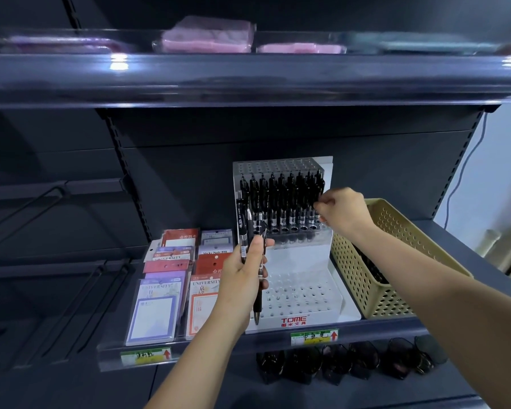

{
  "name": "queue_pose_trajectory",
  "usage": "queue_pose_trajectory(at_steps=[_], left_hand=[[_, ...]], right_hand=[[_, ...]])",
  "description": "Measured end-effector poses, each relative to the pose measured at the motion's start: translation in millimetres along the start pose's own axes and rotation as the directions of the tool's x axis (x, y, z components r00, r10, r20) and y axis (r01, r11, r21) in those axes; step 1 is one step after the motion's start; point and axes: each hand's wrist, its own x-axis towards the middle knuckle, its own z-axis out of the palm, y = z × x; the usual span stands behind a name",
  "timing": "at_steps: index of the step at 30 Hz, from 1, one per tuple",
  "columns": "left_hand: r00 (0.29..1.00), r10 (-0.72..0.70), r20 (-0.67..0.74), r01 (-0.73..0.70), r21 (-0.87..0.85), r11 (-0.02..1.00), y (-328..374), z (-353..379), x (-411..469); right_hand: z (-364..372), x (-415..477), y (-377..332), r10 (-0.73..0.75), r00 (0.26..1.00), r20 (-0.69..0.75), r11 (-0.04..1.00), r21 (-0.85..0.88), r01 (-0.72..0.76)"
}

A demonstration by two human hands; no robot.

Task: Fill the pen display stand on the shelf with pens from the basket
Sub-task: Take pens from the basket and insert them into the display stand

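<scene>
A white tiered pen display stand (300,296) marked TOME sits on the shelf. Its upper tier holds several black pens (281,199) standing upright; the lower tier's holes are bare. My left hand (245,273) is in front of the stand's left side, shut on a bunch of black pens (250,231) held upright. My right hand (341,209) is at the right end of the upper row, fingers pinched on a pen there. A beige perforated basket (396,261) stands right of the stand, with dark pens inside.
Packs of sticky notes (177,276) lie left of the stand. The upper shelf (248,72) overhangs, carrying pink packages (210,36). Dark pen holders (348,361) line the shelf below. Price labels (314,337) run along the shelf's front edge.
</scene>
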Motion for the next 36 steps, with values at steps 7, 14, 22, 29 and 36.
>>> queue_pose_trajectory(at_steps=[7, 14, 22, 29, 36], left_hand=[[1.000, 0.016, -0.005, -0.016, 0.031, 0.999, 1, 0, 0], [1.000, 0.029, -0.003, -0.029, 0.009, 1.000, -3, 8, -1], [0.993, 0.114, -0.034, -0.109, 0.134, 0.985, -5, 10, 0], [0.996, 0.088, 0.014, -0.089, 0.150, 0.985, -9, 22, 2], [0.996, 0.087, -0.027, -0.081, 0.157, 0.984, -5, 19, 13]], right_hand=[[-2, -21, 0, 0.028, 0.999, -0.035, 0.988, 0.153, -0.022], [-1, -69, -39, -0.093, 0.912, 0.401, 0.885, 0.452, -0.109], [7, -85, -41, -0.071, 0.911, 0.405, 0.820, 0.543, -0.178], [2, -85, -35, -0.008, 0.953, 0.304, 0.857, 0.493, -0.151], [-46, -41, -24, 0.105, 0.994, -0.019, 0.866, 0.493, -0.082]])
